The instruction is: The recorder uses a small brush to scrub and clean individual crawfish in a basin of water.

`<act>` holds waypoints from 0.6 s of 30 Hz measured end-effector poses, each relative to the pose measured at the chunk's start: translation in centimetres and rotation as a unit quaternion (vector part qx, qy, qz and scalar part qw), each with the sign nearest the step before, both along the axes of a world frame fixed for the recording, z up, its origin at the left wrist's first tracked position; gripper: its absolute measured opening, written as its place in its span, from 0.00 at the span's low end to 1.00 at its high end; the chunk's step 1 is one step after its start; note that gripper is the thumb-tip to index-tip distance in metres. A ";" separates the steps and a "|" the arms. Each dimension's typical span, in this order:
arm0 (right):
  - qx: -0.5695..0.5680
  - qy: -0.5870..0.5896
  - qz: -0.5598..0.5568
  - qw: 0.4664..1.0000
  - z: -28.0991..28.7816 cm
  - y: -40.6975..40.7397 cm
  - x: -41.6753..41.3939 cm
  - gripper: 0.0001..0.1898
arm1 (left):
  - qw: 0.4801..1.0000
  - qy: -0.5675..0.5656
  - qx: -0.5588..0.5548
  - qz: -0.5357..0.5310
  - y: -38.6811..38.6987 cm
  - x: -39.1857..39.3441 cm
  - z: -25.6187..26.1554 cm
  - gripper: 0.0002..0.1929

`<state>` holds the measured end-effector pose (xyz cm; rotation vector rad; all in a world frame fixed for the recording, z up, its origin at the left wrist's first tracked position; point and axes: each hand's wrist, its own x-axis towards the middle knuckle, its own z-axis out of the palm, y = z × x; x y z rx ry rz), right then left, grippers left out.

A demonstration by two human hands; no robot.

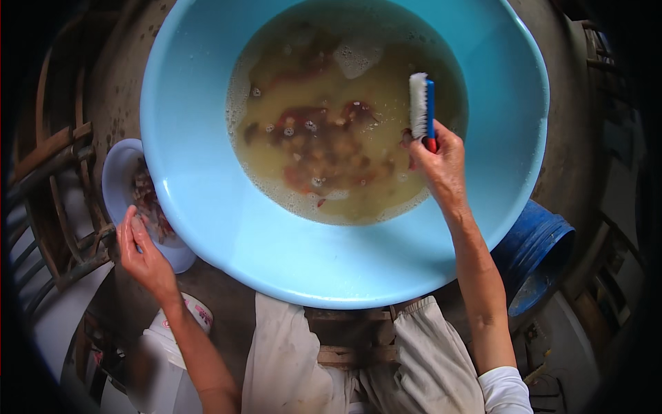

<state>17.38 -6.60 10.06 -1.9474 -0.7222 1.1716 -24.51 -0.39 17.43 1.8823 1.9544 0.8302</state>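
Note:
My right hand (439, 160) grips a scrubbing brush (422, 106) with white bristles and a blue and red handle. The bristles face left, above murky water (393, 191) in a large light-blue plastic tub (289, 253). Small dark-red bits show beside my right fingertips; whether they are held or floating is unclear. Reddish-brown lumps that look like crayfish (326, 139) lie blurred under the water. My left hand (147, 259) hovers at the near edge of a pale basin (119, 165), fingers parted, with nothing visible in it. Reddish and pale pieces (147, 194) lie in that basin, partly hidden by the tub's rim.
A blue plastic barrel (535, 253) lies tipped at the tub's right. A white bucket (173, 331) stands beneath my left forearm. Wooden and bamboo furniture (67, 207) is at the left. Between my knees a wooden slatted piece (357, 354) shows.

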 end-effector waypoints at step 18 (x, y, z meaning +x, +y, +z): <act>-0.005 0.070 -0.066 0.995 -1.0 -0.5 0.6 0.07 | 0.901 0.117 -0.095 -0.408 1.1 23.6 -13.6 0.17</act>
